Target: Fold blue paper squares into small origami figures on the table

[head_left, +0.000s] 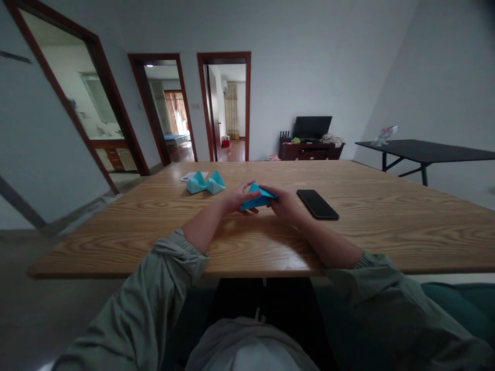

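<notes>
The left hand (240,199) and right hand (284,202) are both closed on a blue folded paper (257,198), gripping it from either side just above a wooden table (371,221). The paper is a pointed, tilted shape, and most of its lower edge shows below the fingers. At 11 o'clock from the hands, a pale blue paper model (205,183) with two peaks sits on the tabletop, near them but not touching. Just behind it lies a small white card (194,176). At 3 o'clock, just beside the right hand, a black phone (317,204) lies flat. Farther off at 1 o'clock, a dark cabinet (311,151) stands against the wall, and at 2 o'clock stands a black table (425,152).
</notes>
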The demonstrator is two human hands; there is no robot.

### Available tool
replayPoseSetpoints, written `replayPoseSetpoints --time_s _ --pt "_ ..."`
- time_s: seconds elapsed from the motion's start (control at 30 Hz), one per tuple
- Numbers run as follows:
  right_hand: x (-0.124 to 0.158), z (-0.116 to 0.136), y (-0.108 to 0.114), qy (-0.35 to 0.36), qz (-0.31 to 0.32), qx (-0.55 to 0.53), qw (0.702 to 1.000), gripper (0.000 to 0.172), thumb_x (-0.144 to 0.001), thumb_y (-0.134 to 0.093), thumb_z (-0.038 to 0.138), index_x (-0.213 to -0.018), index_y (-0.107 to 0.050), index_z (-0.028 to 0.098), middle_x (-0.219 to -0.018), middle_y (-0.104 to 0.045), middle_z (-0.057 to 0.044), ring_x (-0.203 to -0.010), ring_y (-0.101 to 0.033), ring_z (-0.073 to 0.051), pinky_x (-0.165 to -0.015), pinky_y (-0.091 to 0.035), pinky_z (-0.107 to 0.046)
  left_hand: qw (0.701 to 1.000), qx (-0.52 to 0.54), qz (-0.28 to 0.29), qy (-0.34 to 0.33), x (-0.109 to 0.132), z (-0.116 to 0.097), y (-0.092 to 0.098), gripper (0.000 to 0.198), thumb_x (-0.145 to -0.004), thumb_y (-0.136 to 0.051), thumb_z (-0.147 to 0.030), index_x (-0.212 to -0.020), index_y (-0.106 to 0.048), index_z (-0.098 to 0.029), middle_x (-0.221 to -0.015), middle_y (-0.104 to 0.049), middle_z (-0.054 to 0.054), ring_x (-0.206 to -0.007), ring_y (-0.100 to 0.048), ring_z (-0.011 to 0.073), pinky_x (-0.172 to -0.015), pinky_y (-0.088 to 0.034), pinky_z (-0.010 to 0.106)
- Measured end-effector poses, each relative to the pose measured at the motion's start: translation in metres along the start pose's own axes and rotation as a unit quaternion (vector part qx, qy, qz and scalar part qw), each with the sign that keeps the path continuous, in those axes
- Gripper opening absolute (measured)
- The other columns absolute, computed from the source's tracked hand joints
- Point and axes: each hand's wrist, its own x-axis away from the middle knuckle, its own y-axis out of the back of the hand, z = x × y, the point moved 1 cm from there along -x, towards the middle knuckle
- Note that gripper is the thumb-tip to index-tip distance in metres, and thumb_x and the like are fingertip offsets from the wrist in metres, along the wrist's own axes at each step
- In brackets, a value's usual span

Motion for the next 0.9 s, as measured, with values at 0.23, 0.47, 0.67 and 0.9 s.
replayPoseSetpoints --time_s 0.23,0.47,0.67,0.9 --pt "0.003 0.007 0.002 0.001 0.005 -0.011 1.0 0.062 -0.073 -0.057 0.015 -0.133 -0.047 0.021 -0.099 -0.066 -0.004 -0.076 -0.06 -0.015 -0.07 -0.048 -0.028 0.999 -0.05 -0.011 -0.018 -0.002 0.003 0.002 0.066 -0.067 -0.074 -0.048 -0.122 -0.049 -0.021 -0.108 -0.066 0.014 -0.071 -0.069 0.0204 -0.054 -0.049 0.023" --pt "0.001 0.001 0.001 -0.056 0.04 -0.097 0.993 0.046 -0.078 -0.062 0.038 -0.117 -0.057 0.015 -0.082 -0.065 -0.004 -0.067 -0.058 -0.015 -0.06 -0.047 -0.027 0.994 -0.082 -0.031 -0.06 -0.006 0.006 0.013 0.053 -0.065 -0.076 -0.045 -0.107 -0.06 -0.016 -0.093 -0.069 0.01 -0.072 -0.068 0.0193 -0.057 -0.05 0.024" --pt "-0.001 -0.009 0.0 -0.119 0.077 -0.113 0.983 0.034 -0.079 -0.06 0.047 -0.085 -0.065 0.015 -0.072 -0.065 -0.004 -0.062 -0.057 -0.013 -0.052 -0.044 -0.023 0.989 -0.124 -0.033 -0.072 0.0 0.005 0.019 0.045 -0.066 -0.074 -0.045 -0.097 -0.066 -0.013 -0.087 -0.07 0.01 -0.075 -0.068 0.0192 -0.06 -0.051 0.025" --pt "-0.001 -0.005 0.003 -0.136 0.095 -0.129 0.978 0.037 -0.082 -0.055 0.048 -0.088 -0.067 0.014 -0.081 -0.068 -0.006 -0.062 -0.057 -0.012 -0.052 -0.044 -0.022 0.989 -0.12 -0.047 -0.077 0.003 0.005 0.021 0.046 -0.069 -0.072 -0.049 -0.098 -0.065 -0.013 -0.089 -0.07 0.01 -0.072 -0.068 0.0182 -0.059 -0.052 0.025"
